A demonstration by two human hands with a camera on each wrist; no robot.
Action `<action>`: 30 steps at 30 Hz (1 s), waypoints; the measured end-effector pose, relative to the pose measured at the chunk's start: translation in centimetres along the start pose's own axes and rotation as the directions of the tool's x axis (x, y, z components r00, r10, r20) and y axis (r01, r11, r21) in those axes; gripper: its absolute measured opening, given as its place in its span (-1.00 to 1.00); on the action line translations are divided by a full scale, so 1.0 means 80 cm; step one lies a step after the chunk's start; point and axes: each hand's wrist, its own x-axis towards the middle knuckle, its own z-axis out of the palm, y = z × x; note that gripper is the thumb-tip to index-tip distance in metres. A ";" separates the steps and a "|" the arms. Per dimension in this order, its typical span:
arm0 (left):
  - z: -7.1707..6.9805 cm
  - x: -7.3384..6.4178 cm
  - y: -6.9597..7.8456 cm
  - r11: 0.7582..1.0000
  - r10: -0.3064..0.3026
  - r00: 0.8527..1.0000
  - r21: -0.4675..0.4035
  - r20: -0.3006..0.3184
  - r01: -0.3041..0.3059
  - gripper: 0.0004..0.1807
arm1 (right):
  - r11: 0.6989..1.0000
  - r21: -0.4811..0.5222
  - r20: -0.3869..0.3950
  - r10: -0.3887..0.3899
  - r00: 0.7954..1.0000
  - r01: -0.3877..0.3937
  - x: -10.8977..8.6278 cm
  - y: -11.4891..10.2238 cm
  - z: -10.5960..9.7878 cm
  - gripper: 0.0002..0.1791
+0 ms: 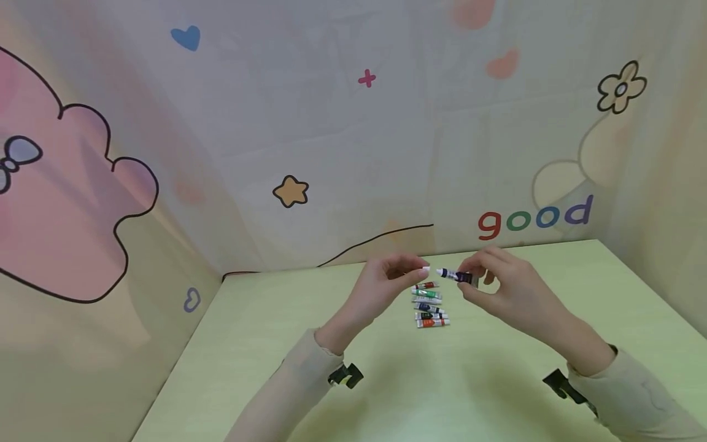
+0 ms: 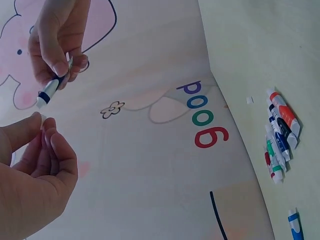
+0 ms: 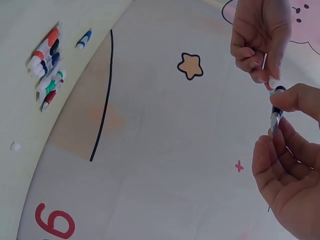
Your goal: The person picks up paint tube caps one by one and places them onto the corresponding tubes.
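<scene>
Above the tabletop (image 1: 265, 350), the fingers of the left hand (image 1: 381, 282) pinch a small white cap (image 1: 426, 270) and those of the right hand (image 1: 510, 285) a paint tube (image 1: 450, 275), probably light and squeezable, best held gently near its stiffer neck.

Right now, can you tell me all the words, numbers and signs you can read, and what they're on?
"good": colourful letters on the patterned backdrop.
"+": a pink plus shape, also on the backdrop.
Too small or blurred to read: any print on the dark tube in the right hand, the row of tubes on the table, and the lone blue tube.
I can't read any brand or number.
</scene>
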 end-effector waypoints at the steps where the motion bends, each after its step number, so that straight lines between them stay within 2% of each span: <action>1: 0.001 -0.002 0.002 1.000 0.008 1.000 -0.011 0.006 -0.008 -0.80 | 1.000 0.001 -0.004 -0.011 1.000 0.011 0.000 -0.002 0.001 -0.67; 5: 0.005 -0.008 0.006 0.999 0.021 1.000 -0.038 0.019 -0.020 -0.81 | 0.999 0.014 -0.014 -0.050 0.999 0.051 0.001 -0.006 0.005 -0.65; 8: 0.008 -0.012 0.009 0.999 0.016 1.000 -0.040 0.005 -0.016 -0.83 | 0.993 -0.023 -0.029 -0.115 0.993 0.115 0.002 -0.008 0.006 -0.66; 12: 0.010 -0.018 0.013 0.999 0.013 0.999 -0.036 -0.032 -0.014 -0.84 | 0.963 -0.121 -0.054 -0.248 0.967 0.241 0.003 -0.010 0.007 -0.69; 14: 0.012 -0.021 0.015 1.000 0.024 0.998 -0.011 -0.053 -0.025 -0.84 | 0.957 -0.123 -0.055 -0.273 0.961 0.265 0.003 -0.013 0.007 -0.69; 17: 0.012 -0.025 0.017 0.993 0.087 0.994 0.089 -0.070 -0.080 -0.84 | 0.976 -0.022 -0.040 -0.216 0.975 0.216 0.002 -0.016 0.006 -0.73; 20: 0.011 -0.030 0.018 0.963 0.205 0.977 0.192 -0.053 -0.191 -0.85 | 0.989 0.134 0.026 -0.068 0.997 0.064 -0.001 -0.017 0.003 -0.75; 22: 0.010 -0.033 0.018 0.935 0.285 0.958 0.233 -0.043 -0.267 -0.85 | 0.975 0.219 0.092 0.026 0.995 -0.046 -0.002 -0.018 0.002 -0.82; 25: 0.009 -0.036 0.018 0.904 0.362 0.932 0.256 -0.033 -0.343 -0.84 | 0.938 0.298 0.175 0.130 0.976 -0.178 -0.003 -0.022 0.002 -0.89; 27: 0.008 -0.036 0.018 0.902 0.367 0.930 0.255 -0.026 -0.348 -0.83 | 0.929 0.310 0.193 0.148 0.970 -0.203 -0.003 -0.022 0.002 -0.89; 30: 0.004 -0.038 0.019 0.925 0.305 0.952 0.241 -0.009 -0.294 -0.75 | 0.946 0.279 0.162 0.122 0.979 -0.164 -0.004 -0.021 0.005 -0.86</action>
